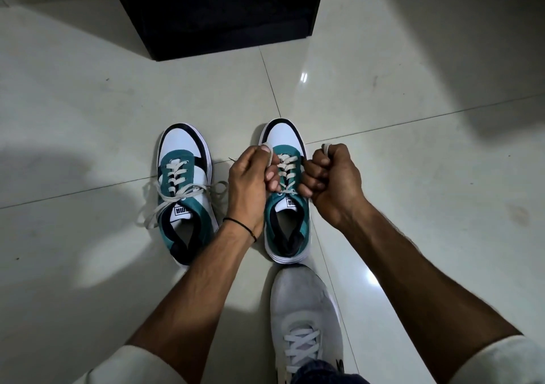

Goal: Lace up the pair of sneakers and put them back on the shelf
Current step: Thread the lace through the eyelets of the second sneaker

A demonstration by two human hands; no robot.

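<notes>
Two white, teal and black sneakers stand side by side on the tiled floor, toes pointing away from me. The left sneaker [184, 189] has its off-white laces tied in a loose bow [182, 197]. Over the right sneaker [286, 206], my left hand [250, 177] and my right hand [333, 180] are each closed on one end of its off-white lace [286, 168], held out to either side of the eyelets. A lace tip sticks out to the left of my left fist, another above my right fist.
A black shelf unit [218, 11] stands on the floor just beyond the sneakers. My own foot in a grey-white shoe [303, 318] rests right behind the right sneaker's heel. Glossy pale tiles [413, 118] spread to both sides.
</notes>
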